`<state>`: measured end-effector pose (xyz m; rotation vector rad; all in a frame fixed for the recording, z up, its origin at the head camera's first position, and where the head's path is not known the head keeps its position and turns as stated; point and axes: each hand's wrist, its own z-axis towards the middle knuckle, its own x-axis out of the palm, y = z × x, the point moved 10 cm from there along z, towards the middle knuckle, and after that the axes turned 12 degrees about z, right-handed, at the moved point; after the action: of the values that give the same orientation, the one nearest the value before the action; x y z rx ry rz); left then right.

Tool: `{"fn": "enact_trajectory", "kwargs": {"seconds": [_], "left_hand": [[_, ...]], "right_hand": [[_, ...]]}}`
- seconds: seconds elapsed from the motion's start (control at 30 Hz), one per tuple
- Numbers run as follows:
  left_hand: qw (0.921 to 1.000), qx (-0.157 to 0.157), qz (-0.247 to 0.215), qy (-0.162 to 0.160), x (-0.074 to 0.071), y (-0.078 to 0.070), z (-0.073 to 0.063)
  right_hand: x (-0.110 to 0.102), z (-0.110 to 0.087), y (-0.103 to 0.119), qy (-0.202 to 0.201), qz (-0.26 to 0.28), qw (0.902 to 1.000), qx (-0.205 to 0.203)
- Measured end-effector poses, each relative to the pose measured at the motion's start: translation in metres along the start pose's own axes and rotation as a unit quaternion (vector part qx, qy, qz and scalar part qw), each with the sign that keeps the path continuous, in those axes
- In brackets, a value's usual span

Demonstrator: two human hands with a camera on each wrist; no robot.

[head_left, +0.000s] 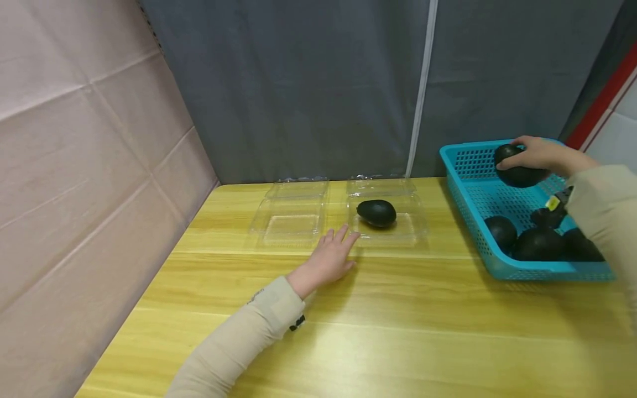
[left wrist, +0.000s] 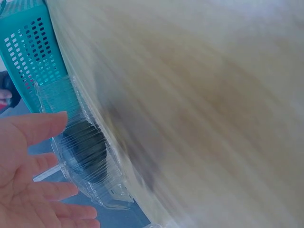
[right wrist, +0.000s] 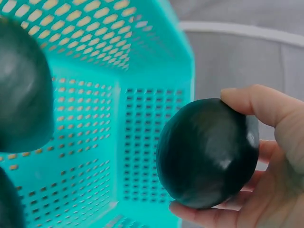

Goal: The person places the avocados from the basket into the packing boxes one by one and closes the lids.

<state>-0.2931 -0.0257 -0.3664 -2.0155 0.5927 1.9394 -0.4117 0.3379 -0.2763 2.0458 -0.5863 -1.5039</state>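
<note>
My right hand (head_left: 539, 153) grips a dark green avocado (right wrist: 207, 153) with thumb and fingers around it, over the far part of the blue basket (head_left: 468, 221). In the right wrist view the basket's perforated wall stands right behind the held fruit. My left hand (head_left: 328, 260), fingers straight and spread, is at the near left corner of the right clear plastic clamshell box (head_left: 408, 235). One avocado (head_left: 376, 213) lies in that box, its narrow end pointing left. Through the clear plastic, the left wrist view shows this avocado beyond the left fingers.
Another clear clamshell box (head_left: 293, 224) stands with its lid raised, left of the first. Several avocados (head_left: 539, 246) lie in the basket's near part. A grey curtain (head_left: 298, 83) hangs behind the wooden table (head_left: 398, 331), and a pale cloth (head_left: 89, 193) covers the left side.
</note>
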Motion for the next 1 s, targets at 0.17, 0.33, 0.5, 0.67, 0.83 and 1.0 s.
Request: {"fn": "enact_trajectory", "kwargs": {"seconds": [0.17, 0.33, 0.5, 0.67, 0.83, 1.0], "left_hand": [[1.0, 0.001, 0.001, -0.004, -0.001, 0.0, 0.001], [1.0, 0.002, 0.002, -0.004, -0.001, -0.001, 0.002], [1.0, 0.002, 0.001, -0.002, -0.001, -0.001, 0.003], [1.0, 0.0, -0.001, 0.0, 0.0, -0.001, 0.005], [1.0, 0.0, -0.004, 0.001, 0.0, 0.0, 0.005], [1.0, 0.001, -0.004, 0.0, -0.001, 0.0, 0.005]], "right_hand": [[-0.003, -0.002, 0.027, -0.004, -0.014, 0.9998, -0.011], [0.001, -0.002, 0.049, 0.006, -0.012, 0.9997, -0.018], [0.015, -0.004, 0.079, 0.015, -0.01, 0.9989, -0.044], [0.038, -0.008, 0.111, 0.025, -0.027, 0.9971, -0.066], [0.07, -0.006, 0.139, 0.028, -0.03, 0.9955, -0.085], [0.111, 0.001, 0.159, 0.042, -0.029, 0.9924, -0.112]]}}
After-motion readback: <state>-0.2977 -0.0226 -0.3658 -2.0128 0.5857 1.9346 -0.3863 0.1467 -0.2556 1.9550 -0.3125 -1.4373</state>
